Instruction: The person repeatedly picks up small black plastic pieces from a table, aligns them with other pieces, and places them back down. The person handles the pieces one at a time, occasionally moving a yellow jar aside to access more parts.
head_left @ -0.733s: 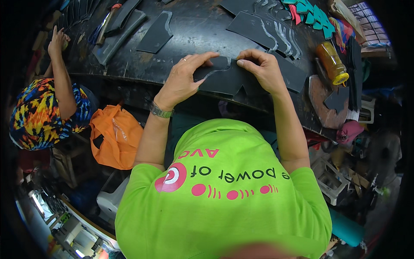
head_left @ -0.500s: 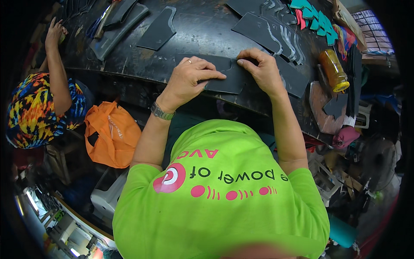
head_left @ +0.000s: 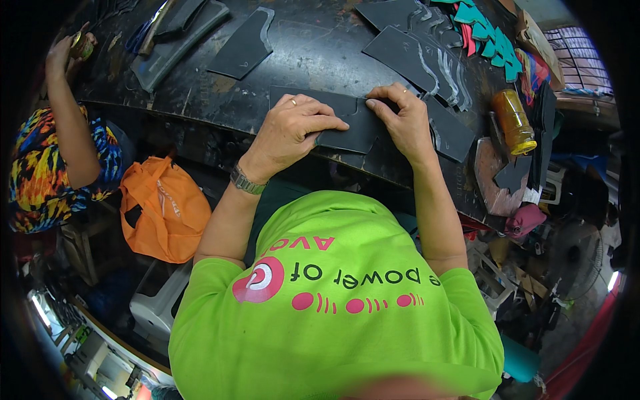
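A flat black piece of sheet material (head_left: pixel 357 139), perhaps leather or rubber, lies at the near edge of the dark table in front of me. My left hand (head_left: pixel 293 130) rests over its left part, index finger along the top and thumb low by the near edge. At the piece's far right edge, my right hand (head_left: pixel 405 123) has thumb and forefinger pinched together. The undersides of my fingers are hidden. Just right of that hand lies another dark cut piece (head_left: pixel 451 130).
More dark cut pieces (head_left: pixel 241 50) with grey-marked edges lie farther back on the table (head_left: pixel 307 40). Teal pieces (head_left: pixel 490 43) and a yellow-lidded amber jar (head_left: pixel 513 123) are at right. A co-worker's hand (head_left: pixel 60 57) holds a small jar at far left; an orange bag (head_left: pixel 163 210) is below.
My hands keep nearly the same place on the black piece, the right fingers shifting only slightly. The co-worker's hand has moved, and the small jar in it now shows more plainly. The view has shifted slightly.
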The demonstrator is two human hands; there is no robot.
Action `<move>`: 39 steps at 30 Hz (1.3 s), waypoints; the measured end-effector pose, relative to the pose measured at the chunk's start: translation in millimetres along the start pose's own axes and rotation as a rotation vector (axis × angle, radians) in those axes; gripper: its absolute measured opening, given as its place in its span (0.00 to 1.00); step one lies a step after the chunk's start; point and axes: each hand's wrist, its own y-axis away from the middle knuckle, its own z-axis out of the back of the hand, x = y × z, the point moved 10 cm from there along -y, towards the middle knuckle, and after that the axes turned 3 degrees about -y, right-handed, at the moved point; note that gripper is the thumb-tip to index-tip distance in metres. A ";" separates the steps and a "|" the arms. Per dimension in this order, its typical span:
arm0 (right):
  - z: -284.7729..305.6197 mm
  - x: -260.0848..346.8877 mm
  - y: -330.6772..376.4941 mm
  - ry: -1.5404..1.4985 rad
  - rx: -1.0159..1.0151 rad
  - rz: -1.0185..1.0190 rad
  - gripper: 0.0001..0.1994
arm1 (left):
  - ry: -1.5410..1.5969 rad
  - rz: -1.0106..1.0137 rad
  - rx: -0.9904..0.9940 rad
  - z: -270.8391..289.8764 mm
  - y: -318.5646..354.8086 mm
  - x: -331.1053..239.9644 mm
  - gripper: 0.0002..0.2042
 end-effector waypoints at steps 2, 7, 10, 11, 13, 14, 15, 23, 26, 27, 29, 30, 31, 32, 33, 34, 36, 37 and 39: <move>-0.9 -2.0 0.7 -0.001 0.002 -0.021 0.07 | 0.004 0.002 0.000 0.3 0.1 0.3 0.17; -1.2 -1.2 1.6 0.003 -0.034 -0.006 0.06 | 0.029 0.010 0.000 0.9 -0.2 0.5 0.19; -2.9 0.9 2.3 0.032 -0.057 0.015 0.06 | 0.045 0.012 -0.003 1.9 -0.7 0.7 0.21; -3.5 1.9 2.7 0.048 -0.065 0.022 0.07 | 0.050 0.012 -0.006 2.3 -0.9 0.6 0.21; -3.9 5.1 2.9 0.065 -0.089 0.047 0.06 | 0.059 0.012 -0.004 2.6 -1.4 0.6 0.21; -3.9 7.3 3.0 0.066 -0.105 0.064 0.06 | 0.063 0.011 -0.002 2.7 -1.5 0.5 0.22; -3.7 9.2 3.3 0.067 -0.122 0.076 0.06 | 0.064 0.016 0.004 2.5 -1.5 0.8 0.21; -6.5 28.3 13.7 0.273 -0.241 0.235 0.08 | 0.023 -0.036 -0.022 3.8 -0.2 -2.7 0.21; -6.7 28.8 15.9 0.292 -0.233 0.240 0.09 | 0.007 -0.045 -0.028 3.4 1.0 -3.5 0.20; -5.8 28.7 16.3 0.292 -0.229 0.231 0.09 | -0.006 -0.055 -0.031 3.5 1.5 -4.6 0.20; -7.8 35.1 17.3 0.346 -0.196 0.263 0.09 | -0.032 -0.075 -0.039 3.8 2.5 -6.6 0.19; -9.1 38.9 18.1 0.371 -0.179 0.279 0.10 | -0.039 -0.085 -0.043 4.0 3.3 -7.6 0.19; -9.0 43.7 20.4 0.417 -0.182 0.296 0.10 | -0.047 -0.094 -0.046 4.2 4.5 -8.7 0.18; -8.8 48.6 23.4 0.463 -0.185 0.313 0.10 | -0.055 -0.104 -0.049 4.3 5.5 -9.5 0.18; -9.4 52.6 25.6 0.504 -0.185 0.328 0.11 | -0.061 -0.125 -0.064 5.6 6.7 -11.4 0.18; -9.6 54.3 26.8 0.514 -0.181 0.328 0.11 | -0.066 -0.147 -0.078 6.3 8.3 -13.7 0.18; -11.3 54.4 27.5 0.525 -0.165 0.322 0.13 | -0.063 -0.168 -0.103 7.1 10.7 -16.2 0.18; -11.4 51.5 26.4 0.468 -0.159 0.302 0.13 | -0.056 -0.167 -0.113 7.1 11.6 -16.6 0.19; -12.6 43.0 24.1 0.349 -0.146 0.250 0.14 | -0.043 -0.159 -0.129 8.3 13.6 -16.5 0.20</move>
